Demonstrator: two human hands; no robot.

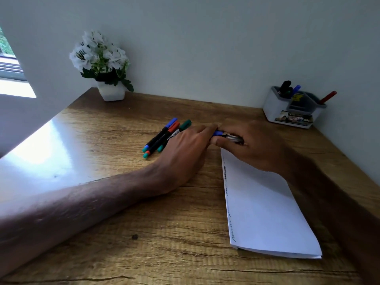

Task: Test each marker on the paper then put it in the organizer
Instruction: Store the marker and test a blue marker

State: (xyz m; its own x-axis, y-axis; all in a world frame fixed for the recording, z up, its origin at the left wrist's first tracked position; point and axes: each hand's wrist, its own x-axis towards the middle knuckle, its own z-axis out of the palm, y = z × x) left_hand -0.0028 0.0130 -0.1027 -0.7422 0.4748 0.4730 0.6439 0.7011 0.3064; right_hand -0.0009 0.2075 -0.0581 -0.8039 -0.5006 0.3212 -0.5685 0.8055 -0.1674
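A blue marker (219, 133) is held over the top edge of the paper (265, 212), its barrel gripped by the right hand (253, 145) and its cap pinched by the left hand (185, 149). Uncapping appears to be in hand. A test stroke is called for next, then the organizer (275, 112) at the back right.

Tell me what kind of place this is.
Probably a home study corner: a wooden desk against the wall, a desk organizer, folded paper, and a pot of white flowers.
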